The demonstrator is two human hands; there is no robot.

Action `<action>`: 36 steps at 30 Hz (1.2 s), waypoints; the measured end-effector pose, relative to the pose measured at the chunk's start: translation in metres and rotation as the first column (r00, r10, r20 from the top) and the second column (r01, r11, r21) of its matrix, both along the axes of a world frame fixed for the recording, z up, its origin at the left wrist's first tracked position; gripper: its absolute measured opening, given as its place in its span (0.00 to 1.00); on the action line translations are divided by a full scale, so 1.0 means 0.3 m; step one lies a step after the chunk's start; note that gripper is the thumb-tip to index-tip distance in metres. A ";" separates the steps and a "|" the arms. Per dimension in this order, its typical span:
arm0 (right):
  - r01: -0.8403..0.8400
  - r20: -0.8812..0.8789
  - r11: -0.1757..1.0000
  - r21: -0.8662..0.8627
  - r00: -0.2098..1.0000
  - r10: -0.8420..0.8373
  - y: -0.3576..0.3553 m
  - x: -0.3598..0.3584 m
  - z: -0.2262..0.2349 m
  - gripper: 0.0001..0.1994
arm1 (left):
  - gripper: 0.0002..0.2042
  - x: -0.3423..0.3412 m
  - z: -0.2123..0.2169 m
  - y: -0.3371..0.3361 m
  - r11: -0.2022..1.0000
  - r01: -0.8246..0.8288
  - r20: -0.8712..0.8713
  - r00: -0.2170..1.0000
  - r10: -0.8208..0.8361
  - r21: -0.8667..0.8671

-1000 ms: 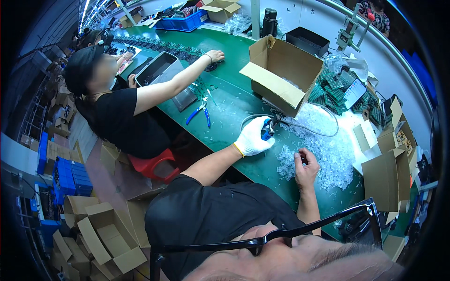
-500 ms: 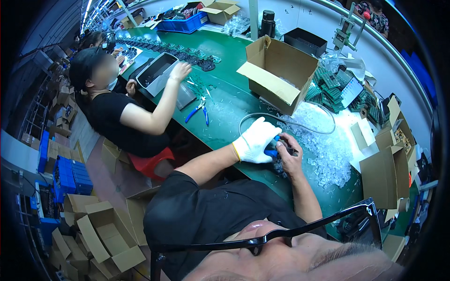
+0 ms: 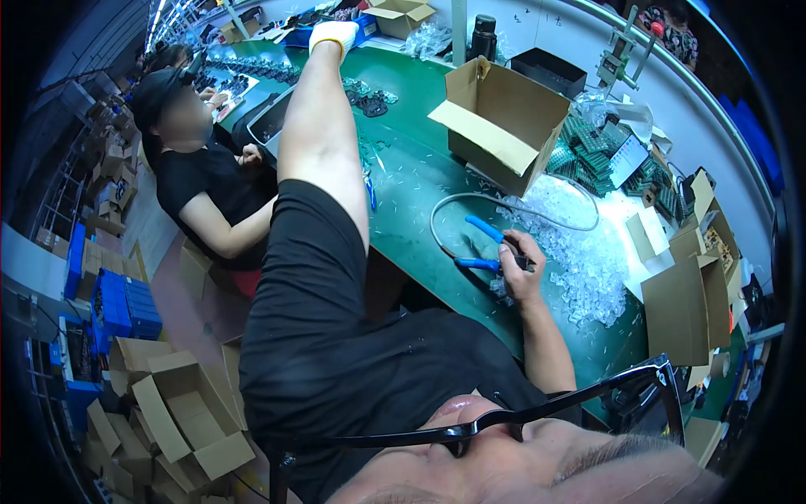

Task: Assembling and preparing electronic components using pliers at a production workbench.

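Note:
My left hand (image 3: 333, 38), in a white glove with a yellow cuff, is stretched out over the far left of the green bench, against the edge of a blue bin (image 3: 366, 30). Its fingers are too hidden to show what they do. Nearer to me, my bare right hand (image 3: 522, 262) is closed round the dark head end of blue-handled pliers (image 3: 482, 225), whose spread handles point left. Beside that hand lies a heap of small clear plastic pieces (image 3: 579, 281). A grey cable (image 3: 445, 204) loops on the bench behind the pliers.
An open cardboard box (image 3: 495, 134) stands beyond the heap, with stacked green circuit boards (image 3: 596, 147) to its right. A co-worker in black (image 3: 206, 176) sits at left near a grey bin (image 3: 269, 122). Another blue-handled tool (image 3: 370, 191) shows beside my left forearm.
My gloved left hand has left the pliers and swung far out to the left. The pliers stay in my right hand, handles now exposed. The co-worker's raised arm has come down.

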State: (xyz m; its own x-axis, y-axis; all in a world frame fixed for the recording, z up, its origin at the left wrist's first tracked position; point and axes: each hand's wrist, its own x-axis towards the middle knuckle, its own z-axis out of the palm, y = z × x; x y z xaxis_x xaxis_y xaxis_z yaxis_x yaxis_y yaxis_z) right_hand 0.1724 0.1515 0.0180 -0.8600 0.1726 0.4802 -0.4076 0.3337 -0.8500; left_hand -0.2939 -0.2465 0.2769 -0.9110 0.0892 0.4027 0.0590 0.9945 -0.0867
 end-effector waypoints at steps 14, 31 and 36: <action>0.011 -0.025 0.996 0.091 1.000 -0.009 0.016 0.005 0.021 0.13 | 0.03 1.213 -0.154 0.460 0.544 0.716 -0.614 0.204 -0.762 -0.437; 0.002 0.006 0.998 0.071 1.000 -0.002 0.015 -0.001 0.023 0.14 | 0.20 0.111 -0.001 0.552 0.951 0.210 -0.160 0.971 -0.176 0.228; 0.016 -0.018 0.997 0.072 1.000 -0.015 0.010 0.001 0.006 0.14 | 0.19 0.334 0.124 0.723 0.902 0.404 -0.223 0.903 -0.367 0.154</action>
